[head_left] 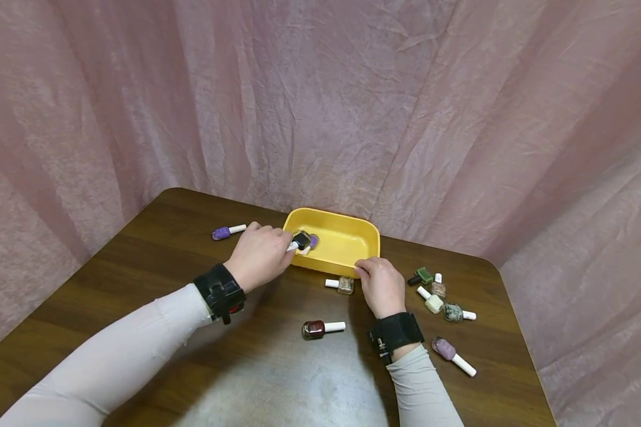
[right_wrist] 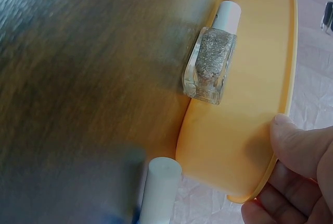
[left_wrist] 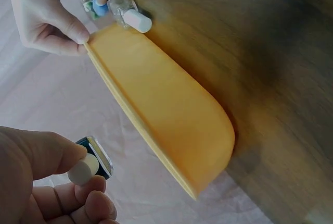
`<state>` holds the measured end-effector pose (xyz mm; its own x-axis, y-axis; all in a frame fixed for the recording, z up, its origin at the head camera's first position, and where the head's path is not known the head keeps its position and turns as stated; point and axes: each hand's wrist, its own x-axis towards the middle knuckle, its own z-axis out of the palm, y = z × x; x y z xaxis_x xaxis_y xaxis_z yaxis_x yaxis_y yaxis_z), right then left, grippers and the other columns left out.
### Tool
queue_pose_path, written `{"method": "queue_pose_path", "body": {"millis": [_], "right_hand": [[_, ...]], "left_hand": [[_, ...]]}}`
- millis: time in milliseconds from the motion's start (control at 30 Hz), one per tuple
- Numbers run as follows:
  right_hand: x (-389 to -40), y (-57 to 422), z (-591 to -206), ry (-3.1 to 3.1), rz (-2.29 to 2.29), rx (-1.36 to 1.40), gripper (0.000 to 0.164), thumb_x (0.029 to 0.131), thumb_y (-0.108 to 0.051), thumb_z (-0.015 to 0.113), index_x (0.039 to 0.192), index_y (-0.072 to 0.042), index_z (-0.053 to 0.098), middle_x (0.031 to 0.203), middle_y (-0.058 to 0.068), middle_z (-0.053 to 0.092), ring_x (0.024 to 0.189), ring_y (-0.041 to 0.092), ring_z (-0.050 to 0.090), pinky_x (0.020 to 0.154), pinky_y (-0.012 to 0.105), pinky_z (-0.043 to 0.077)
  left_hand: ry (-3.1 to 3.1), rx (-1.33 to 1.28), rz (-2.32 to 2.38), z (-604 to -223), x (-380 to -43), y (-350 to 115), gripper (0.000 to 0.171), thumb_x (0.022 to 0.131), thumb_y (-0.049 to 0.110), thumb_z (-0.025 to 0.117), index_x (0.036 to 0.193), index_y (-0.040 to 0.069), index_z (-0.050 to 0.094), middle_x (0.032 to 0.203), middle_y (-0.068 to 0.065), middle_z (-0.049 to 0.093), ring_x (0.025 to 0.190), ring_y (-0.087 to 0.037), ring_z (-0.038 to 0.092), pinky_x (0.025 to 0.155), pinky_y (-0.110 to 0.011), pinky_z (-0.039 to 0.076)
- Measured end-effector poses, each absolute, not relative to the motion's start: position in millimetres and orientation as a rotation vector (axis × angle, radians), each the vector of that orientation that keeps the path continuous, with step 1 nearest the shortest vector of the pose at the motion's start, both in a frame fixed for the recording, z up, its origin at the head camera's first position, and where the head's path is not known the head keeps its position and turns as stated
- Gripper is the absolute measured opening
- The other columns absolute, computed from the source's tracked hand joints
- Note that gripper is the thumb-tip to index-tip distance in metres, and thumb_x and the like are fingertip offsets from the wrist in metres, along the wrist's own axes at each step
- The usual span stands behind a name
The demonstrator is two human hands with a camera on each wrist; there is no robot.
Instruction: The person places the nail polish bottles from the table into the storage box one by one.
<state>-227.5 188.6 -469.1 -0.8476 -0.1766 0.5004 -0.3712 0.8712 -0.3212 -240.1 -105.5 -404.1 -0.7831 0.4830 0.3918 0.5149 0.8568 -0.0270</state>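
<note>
A yellow plastic bin (head_left: pixel 347 228) stands at the back of the table, with a purple nail polish bottle (head_left: pixel 314 241) inside its left end. My left hand (head_left: pixel 262 252) pinches a dark nail polish bottle (head_left: pixel 301 239) by its white cap (left_wrist: pixel 83 170), over the bin's left end. In the left wrist view that bottle is apart from the bin's wall. My right hand (head_left: pixel 381 284) grips the bin's near right rim between thumb and fingers (right_wrist: pixel 294 140). Just in front of the bin lies a glitter nail polish bottle (right_wrist: pixel 213 60) with a white cap.
A dark red bottle (head_left: pixel 314 330) lies nearer on the table. Left of the bin is another purple bottle (head_left: pixel 221 233). On the right lie several more, among them a green one (head_left: pixel 423 275), a grey one (head_left: pixel 453 312) and a lilac one (head_left: pixel 444 349). A pink curtain (head_left: pixel 320 107) hangs behind.
</note>
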Motion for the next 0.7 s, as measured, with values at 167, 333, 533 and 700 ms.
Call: {"method": "queue_pose_path", "body": {"millis": [167, 333, 533, 700], "right_hand": [[-227.0, 188.1, -468.2, -2.577, 0.570, 0.390, 0.007, 0.097, -0.013, 0.086, 0.103, -0.010, 0.086, 0.098, 0.005, 0.079, 0.098, 0.031, 0.074, 0.079, 0.051, 0.061], [-226.6, 188.3, -468.2, -2.578, 0.565, 0.390, 0.007, 0.096, -0.012, 0.086, 0.102, -0.010, 0.086, 0.097, 0.005, 0.079, 0.098, 0.032, 0.074, 0.079, 0.052, 0.061], [-226.5, 188.8, -468.5, -2.579, 0.565, 0.393, 0.006, 0.097, -0.012, 0.086, 0.102, -0.010, 0.086, 0.096, 0.006, 0.079, 0.097, 0.032, 0.074, 0.078, 0.052, 0.061], [-226.4, 188.8, -469.3, -2.574, 0.561, 0.399, 0.005, 0.097, -0.012, 0.085, 0.102, -0.010, 0.086, 0.096, 0.005, 0.079, 0.098, 0.032, 0.074, 0.078, 0.052, 0.061]], "left_hand": [[-2.623, -0.765, -0.119, -404.1, -242.3, -97.8, 0.023, 0.101, 0.029, 0.079, 0.101, 0.006, 0.074, 0.084, -0.005, 0.073, 0.076, -0.028, 0.068, 0.078, -0.048, 0.051], [-2.629, -0.777, -0.125, -404.3, -247.3, -91.2, 0.022, 0.103, 0.029, 0.077, 0.098, 0.008, 0.074, 0.083, -0.004, 0.071, 0.074, -0.026, 0.067, 0.078, -0.047, 0.050], [-2.637, -0.781, -0.121, -406.2, -255.8, -84.9, 0.024, 0.103, 0.029, 0.077, 0.093, 0.008, 0.072, 0.080, -0.003, 0.069, 0.072, -0.026, 0.065, 0.076, -0.045, 0.049], [-2.671, -0.776, -0.101, -407.5, -261.2, -81.1, 0.025, 0.103, 0.031, 0.078, 0.097, 0.007, 0.074, 0.085, -0.005, 0.072, 0.075, -0.026, 0.067, 0.076, -0.045, 0.049]]}}
